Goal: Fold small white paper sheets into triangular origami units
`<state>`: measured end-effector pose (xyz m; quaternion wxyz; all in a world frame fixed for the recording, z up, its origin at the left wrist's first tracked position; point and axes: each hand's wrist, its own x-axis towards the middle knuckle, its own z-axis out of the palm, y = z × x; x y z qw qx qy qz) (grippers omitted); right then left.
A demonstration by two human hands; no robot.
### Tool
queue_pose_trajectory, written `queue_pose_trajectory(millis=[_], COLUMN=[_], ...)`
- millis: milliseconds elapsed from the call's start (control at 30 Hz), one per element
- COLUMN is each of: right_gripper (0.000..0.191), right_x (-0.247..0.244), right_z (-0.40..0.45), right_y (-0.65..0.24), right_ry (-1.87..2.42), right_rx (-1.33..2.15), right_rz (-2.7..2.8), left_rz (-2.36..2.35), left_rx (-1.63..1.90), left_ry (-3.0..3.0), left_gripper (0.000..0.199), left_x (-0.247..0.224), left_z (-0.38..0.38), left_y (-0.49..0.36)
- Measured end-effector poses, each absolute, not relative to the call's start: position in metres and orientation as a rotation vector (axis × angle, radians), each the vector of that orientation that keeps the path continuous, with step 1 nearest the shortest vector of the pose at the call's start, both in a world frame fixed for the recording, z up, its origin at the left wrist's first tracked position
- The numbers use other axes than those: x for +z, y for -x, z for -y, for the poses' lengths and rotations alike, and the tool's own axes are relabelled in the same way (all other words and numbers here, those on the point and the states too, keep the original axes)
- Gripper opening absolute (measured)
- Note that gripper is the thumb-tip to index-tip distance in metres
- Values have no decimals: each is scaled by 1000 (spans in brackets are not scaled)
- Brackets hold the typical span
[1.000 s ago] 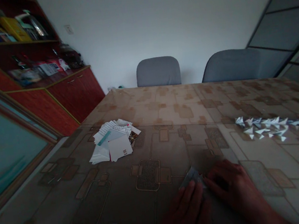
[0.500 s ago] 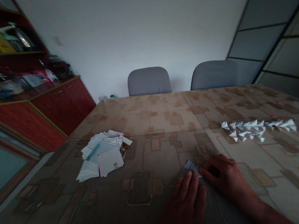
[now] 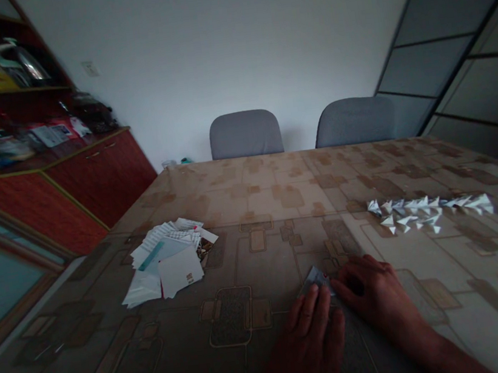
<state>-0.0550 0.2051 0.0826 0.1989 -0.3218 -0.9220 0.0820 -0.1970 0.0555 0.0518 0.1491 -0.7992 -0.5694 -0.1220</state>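
Observation:
A small piece of folded paper [image 3: 316, 276] lies on the table in front of me, partly hidden by my fingers. My left hand [image 3: 311, 331] rests over its near side, fingers stretched out and pressing it flat. At the paper's right edge is my right hand [image 3: 373, 289], with thumb and forefinger closed in a pinch on it. Further right stand several small folded white paper pieces [image 3: 421, 206] in uneven rows. On the left lies a loose pile of paper sheets [image 3: 180, 269], printed and plain.
A patterned cloth covers the table [image 3: 250, 192]. Two grey chairs [image 3: 245, 135] stand behind its far edge, against the wall. To the left is a red-brown cabinet [image 3: 101, 181] with shelves of household items, among them a kettle [image 3: 33, 65].
The view has shifted slightly, so the pile of sheets appears a little further left. Both hands stay in nearly the same place on the paper.

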Motion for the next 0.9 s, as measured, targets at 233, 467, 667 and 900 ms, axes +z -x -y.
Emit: queue_pose_trajectory(millis=[233,467,667,900], right_gripper=[25,33,34,37], right_x=[83,94,92,90], right_z=[-208,-205,-178,-173], right_y=[56,17,16,29], right_ry=[880,642,511,589], right_rx=[254,348,104,44], right_rz=[2561,2623,2670,2657], left_rz=[1669,1581,1610,1624], left_rx=[-385,-338,-311,-350], left_ry=[2340,2266,2276,2296], left_gripper=[45,41,42,42], left_x=[49,49,50,50], left_z=[-55,-57,-56,-56], left_y=[198,197,197,197])
